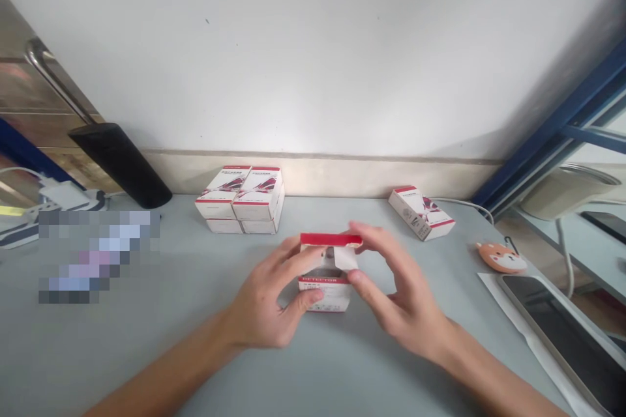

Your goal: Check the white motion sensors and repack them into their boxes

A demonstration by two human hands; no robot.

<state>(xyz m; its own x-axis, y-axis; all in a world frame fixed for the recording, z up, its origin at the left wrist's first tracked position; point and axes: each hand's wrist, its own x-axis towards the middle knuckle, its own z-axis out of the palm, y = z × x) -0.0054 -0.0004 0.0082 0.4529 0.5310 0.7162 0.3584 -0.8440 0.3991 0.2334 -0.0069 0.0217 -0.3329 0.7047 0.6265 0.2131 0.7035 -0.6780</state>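
A small red and white cardboard box marked "DETECTOR" stands between my two hands at the middle of the table. Its red-edged lid flap is raised, and a white side flap shows at the right of the opening. My left hand grips the box from the left, thumb on the front face and fingers by the opening. On the other side, my right hand has its thumb by the side flap and its fingers at the lid's right end. What lies inside the box is mostly hidden.
Several similar boxes are stacked at the back left against the wall. Another box lies at the back right. Rightward are an orange animal-faced case and a phone. A black cylindrical object leans at the left.
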